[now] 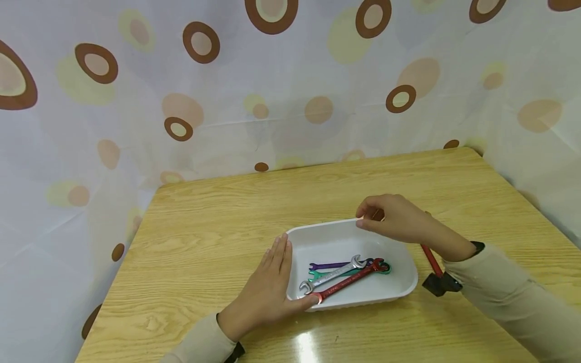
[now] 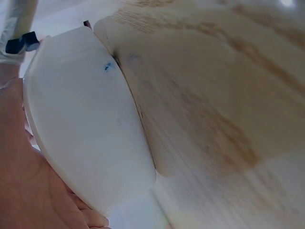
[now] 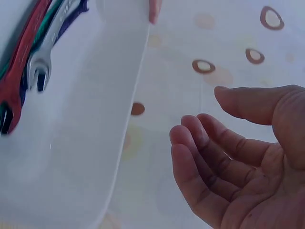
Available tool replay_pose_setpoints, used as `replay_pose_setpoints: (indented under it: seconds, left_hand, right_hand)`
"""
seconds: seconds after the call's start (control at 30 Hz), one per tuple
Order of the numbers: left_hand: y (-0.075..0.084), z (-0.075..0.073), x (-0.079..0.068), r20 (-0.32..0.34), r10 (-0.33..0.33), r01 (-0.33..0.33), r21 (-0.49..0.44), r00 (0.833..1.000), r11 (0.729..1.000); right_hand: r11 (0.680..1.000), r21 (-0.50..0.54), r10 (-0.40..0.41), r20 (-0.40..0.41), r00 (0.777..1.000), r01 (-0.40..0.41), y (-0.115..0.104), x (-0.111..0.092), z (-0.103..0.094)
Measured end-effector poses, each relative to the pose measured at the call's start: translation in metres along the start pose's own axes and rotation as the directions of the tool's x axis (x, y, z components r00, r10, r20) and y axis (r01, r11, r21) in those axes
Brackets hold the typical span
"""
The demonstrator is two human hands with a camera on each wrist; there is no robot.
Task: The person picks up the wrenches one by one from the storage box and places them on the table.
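Note:
A white tray (image 1: 401, 290) sits on the wooden table and holds a purple wrench (image 1: 329, 265), a green wrench (image 1: 384, 269), a silver wrench (image 1: 333, 274) and a red wrench (image 1: 347, 283). My left hand (image 1: 274, 280) lies flat against the tray's left side with straight fingers, its thumb at the front rim. The left wrist view shows my left hand's palm (image 2: 28, 191) against the tray wall (image 2: 86, 119). My right hand (image 1: 390, 219) hovers over the tray's far right rim. In the right wrist view my right hand (image 3: 238, 162) is loosely curled and empty beside the tray (image 3: 71, 157).
A red-handled tool with a black head (image 1: 438, 282) lies on the table (image 1: 204, 242) just right of the tray, under my right forearm. A spotted curtain (image 1: 272, 91) closes off the back and both sides.

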State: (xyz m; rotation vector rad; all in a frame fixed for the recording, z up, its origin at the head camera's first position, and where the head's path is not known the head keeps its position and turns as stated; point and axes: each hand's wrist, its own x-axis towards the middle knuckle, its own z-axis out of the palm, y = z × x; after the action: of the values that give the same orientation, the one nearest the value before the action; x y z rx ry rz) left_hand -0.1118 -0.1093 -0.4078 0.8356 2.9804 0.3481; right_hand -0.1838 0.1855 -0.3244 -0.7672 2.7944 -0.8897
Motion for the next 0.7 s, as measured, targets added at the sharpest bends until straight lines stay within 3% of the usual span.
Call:
replay_pose_setpoints:
  seconds: [0.2,0.4,0.7]
  left_hand:
    - [0.001,0.001,0.0,-0.009,0.001,-0.001,0.001,1.0,1.0]
    - [0.0,0.0,-0.001,0.003,0.0,0.0,0.008,1.0,1.0]
    - [-0.001,0.0,-0.001,-0.007,0.009,-0.009,0.002,1.0,1.0]
  right_hand:
    - [0.995,0.062,-0.084,0.095,0.992,0.079,-0.013,0.011,0.022]
    - [0.987,0.059,-0.157,0.151,0.976,0.15,-0.018,0.024,0.037]
    - [0.966,0.022,-0.254,0.298,0.92,0.259,-0.019,0.042,0.048]
